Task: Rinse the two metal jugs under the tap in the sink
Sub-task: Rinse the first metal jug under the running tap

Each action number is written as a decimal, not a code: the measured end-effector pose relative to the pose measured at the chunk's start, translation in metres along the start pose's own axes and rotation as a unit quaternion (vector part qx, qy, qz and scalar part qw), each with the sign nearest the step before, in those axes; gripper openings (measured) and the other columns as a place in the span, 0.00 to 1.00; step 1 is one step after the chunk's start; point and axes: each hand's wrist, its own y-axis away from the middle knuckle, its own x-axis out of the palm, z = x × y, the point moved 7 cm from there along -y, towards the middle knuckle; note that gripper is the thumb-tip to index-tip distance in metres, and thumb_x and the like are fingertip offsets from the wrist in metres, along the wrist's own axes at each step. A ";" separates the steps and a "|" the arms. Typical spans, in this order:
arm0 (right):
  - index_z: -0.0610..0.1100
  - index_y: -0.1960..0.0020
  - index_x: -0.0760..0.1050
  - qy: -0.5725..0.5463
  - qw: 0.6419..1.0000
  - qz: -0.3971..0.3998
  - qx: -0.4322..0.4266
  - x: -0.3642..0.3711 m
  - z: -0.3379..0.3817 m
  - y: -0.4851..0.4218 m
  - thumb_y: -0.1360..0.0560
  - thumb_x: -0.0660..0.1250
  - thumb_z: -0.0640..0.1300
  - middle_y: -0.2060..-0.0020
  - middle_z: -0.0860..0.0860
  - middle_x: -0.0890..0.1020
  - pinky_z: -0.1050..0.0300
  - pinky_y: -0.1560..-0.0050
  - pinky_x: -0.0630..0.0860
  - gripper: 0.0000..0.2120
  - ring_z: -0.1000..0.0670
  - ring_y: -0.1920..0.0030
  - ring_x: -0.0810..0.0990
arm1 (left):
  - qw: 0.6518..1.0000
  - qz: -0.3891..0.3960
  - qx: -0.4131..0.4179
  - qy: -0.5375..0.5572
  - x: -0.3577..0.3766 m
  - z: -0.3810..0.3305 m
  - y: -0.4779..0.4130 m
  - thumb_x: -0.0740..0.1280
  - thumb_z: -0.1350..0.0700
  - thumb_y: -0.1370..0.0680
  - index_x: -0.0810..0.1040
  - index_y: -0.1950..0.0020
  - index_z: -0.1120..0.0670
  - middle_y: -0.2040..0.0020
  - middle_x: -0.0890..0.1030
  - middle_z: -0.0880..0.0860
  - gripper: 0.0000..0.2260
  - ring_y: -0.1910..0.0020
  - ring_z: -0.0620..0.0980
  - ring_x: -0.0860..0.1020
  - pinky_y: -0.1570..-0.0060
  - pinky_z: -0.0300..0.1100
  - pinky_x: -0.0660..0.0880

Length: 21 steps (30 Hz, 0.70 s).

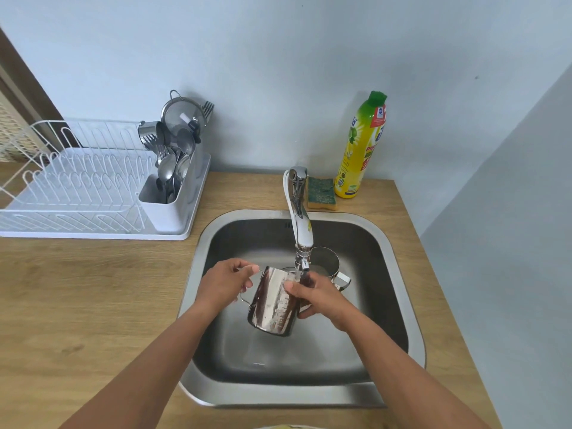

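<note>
A shiny metal jug hangs over the steel sink, its mouth right under the tap, where water runs into it. My left hand grips the jug's handle on the left side. My right hand holds the jug's body from the right, thumb across the front. A second metal jug stands upright on the sink floor behind the tap, its handle pointing right, partly hidden by the spout and my right hand.
A white dish rack with a cutlery holder full of spoons and forks sits on the wooden counter to the left. A green-topped sponge and a yellow dish soap bottle stand behind the sink by the wall.
</note>
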 end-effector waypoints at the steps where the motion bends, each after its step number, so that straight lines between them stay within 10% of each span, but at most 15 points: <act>1: 0.43 0.33 0.71 0.002 1.000 0.001 0.008 0.001 -0.002 0.000 0.28 0.74 0.54 0.44 0.45 0.83 0.51 0.57 0.84 0.28 0.47 0.51 0.85 | 1.000 0.005 -0.012 0.002 0.002 0.002 0.000 0.68 0.45 0.23 0.81 0.54 0.47 0.65 0.85 0.50 0.06 0.67 0.47 0.82 0.65 0.44 0.80; 21: 0.41 0.50 0.78 -0.048 0.989 -0.005 0.138 0.015 -0.021 0.006 0.28 0.63 0.70 0.60 0.39 0.83 0.48 0.66 0.82 0.31 0.41 0.66 0.83 | 0.986 0.093 -0.126 -0.055 0.021 0.016 -0.004 0.67 0.48 0.21 0.82 0.55 0.58 0.65 0.76 0.53 0.13 0.72 0.50 0.76 0.77 0.40 0.75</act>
